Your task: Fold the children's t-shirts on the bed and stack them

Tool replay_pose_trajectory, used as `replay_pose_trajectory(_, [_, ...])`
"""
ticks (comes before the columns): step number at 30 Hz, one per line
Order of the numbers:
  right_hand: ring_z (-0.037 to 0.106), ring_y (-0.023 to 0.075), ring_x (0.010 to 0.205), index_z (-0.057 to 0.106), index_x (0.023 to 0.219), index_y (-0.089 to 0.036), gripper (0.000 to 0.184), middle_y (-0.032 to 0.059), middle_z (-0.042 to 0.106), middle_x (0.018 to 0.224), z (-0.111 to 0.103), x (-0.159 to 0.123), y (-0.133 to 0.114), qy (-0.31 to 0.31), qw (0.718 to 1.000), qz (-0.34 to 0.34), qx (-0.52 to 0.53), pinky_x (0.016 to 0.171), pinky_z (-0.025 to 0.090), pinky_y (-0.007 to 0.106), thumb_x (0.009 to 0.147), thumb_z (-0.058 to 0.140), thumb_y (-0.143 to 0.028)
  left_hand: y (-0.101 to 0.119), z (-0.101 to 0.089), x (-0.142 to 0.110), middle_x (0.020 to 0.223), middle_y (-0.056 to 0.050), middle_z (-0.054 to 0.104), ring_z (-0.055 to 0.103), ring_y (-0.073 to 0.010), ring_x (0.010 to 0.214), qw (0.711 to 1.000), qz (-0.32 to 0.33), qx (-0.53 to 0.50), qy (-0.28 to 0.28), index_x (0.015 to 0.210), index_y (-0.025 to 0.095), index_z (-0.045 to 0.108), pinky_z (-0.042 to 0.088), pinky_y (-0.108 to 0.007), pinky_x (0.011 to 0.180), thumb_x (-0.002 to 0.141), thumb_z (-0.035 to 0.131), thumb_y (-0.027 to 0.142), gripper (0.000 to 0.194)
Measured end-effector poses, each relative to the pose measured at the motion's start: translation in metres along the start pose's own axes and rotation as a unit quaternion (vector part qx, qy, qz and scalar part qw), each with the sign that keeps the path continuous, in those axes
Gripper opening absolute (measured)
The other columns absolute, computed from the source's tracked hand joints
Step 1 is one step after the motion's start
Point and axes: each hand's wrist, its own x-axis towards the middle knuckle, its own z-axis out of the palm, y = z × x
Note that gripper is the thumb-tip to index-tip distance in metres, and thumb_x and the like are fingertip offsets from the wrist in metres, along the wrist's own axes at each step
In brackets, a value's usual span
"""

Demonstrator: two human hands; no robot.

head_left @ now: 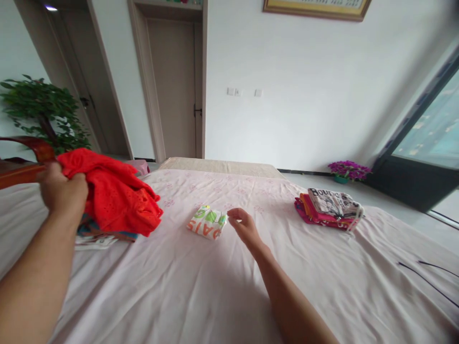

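Note:
At the left, my left hand is closed on a bright red garment with small cut-out holes, bunched and partly raised. Under it a pile of clothes shows blue, brown and white edges; the rest is hidden by the red cloth. A small folded white shirt with green and orange print lies in the middle of the sheet. My right hand is at its right edge, fingers curved and slightly apart from the thumb, with nothing visible between them. Whether the fingertips touch the shirt I cannot tell.
A stack of folded clothes in pink, orange and printed white sits on the right of the pale sheet. Two dark cords lie at the far right. Behind the left hand is a wooden chair. Purple flowers stand beyond the sheet.

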Motion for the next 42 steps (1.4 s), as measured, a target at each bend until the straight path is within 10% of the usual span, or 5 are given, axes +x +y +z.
replay_pose_trajectory(9, [0.047, 0.024, 0.128, 0.067, 0.117, -0.028, 0.031, 0.0057, 0.062, 0.131, 0.034, -0.021, 0.007, -0.135, 0.934, -0.147, -0.297, 0.107, 0.034, 0.04, 0.087, 0.061, -0.025, -0.138, 0.052, -0.047, 0.148, -0.02, 0.044, 0.029, -0.0532, 0.139, 0.966, 0.031, 0.237, -0.103, 0.117, 0.024, 0.062, 0.02, -0.079, 0.102, 0.078, 0.062, 0.045, 0.045])
replay_pose_trajectory(19, [0.059, 0.0187, 0.06, 0.065, 0.091, -0.016, 0.035, 0.0047, 0.063, 0.067, 0.036, -0.004, -0.001, 0.03, 0.963, 0.185, 0.195, 0.054, 0.047, 0.028, 0.081, 0.052, -0.046, -0.051, 0.1, -0.112, 0.135, -0.014, 0.058, 0.044, -0.0296, 0.135, 0.967, 0.227, 0.084, -0.075, 0.123, 0.018, 0.061, 0.028, -0.047, 0.117, 0.087, 0.047, 0.029, 0.039])
replay_pose_trajectory(27, [0.061, 0.0218, 0.104, 0.065, 0.116, -0.024, 0.051, 0.0048, 0.068, 0.116, -0.023, 0.004, 0.033, 0.091, 0.979, 0.108, -0.146, 0.087, 0.047, 0.034, 0.068, 0.049, -0.018, -0.026, 0.125, -0.179, 0.104, -0.006, 0.073, 0.066, -0.0226, 0.098, 0.951, 0.055, -0.119, -0.279, 0.098, 0.023, 0.07, 0.048, -0.03, 0.089, 0.084, 0.056, 0.036, 0.024])
replay_pose_trajectory(35, [0.056, 0.0254, 0.109, 0.067, 0.118, -0.027, 0.038, 0.0085, 0.066, 0.115, -0.009, -0.003, 0.027, -0.009, 0.936, 0.038, -0.35, 0.088, 0.042, 0.034, 0.081, 0.06, -0.028, 0.031, 0.151, -0.221, 0.1, -0.004, 0.069, 0.062, -0.0198, 0.078, 0.905, 0.139, -0.106, -0.387, 0.098, 0.03, 0.073, 0.043, -0.028, 0.074, 0.072, 0.073, 0.026, 0.026])
replay_pose_trajectory(42, [0.06, 0.0182, 0.084, 0.071, 0.089, -0.022, 0.025, 0.0032, 0.067, 0.09, -0.023, 0.0, 0.037, 0.071, 0.962, 0.036, -0.261, 0.07, 0.041, 0.024, 0.086, 0.049, -0.034, 0.028, 0.167, -0.21, 0.081, -0.002, 0.066, 0.061, -0.0199, 0.08, 0.916, 0.127, -0.093, -0.369, 0.076, 0.024, 0.064, 0.043, -0.028, 0.077, 0.078, 0.062, 0.021, 0.004])
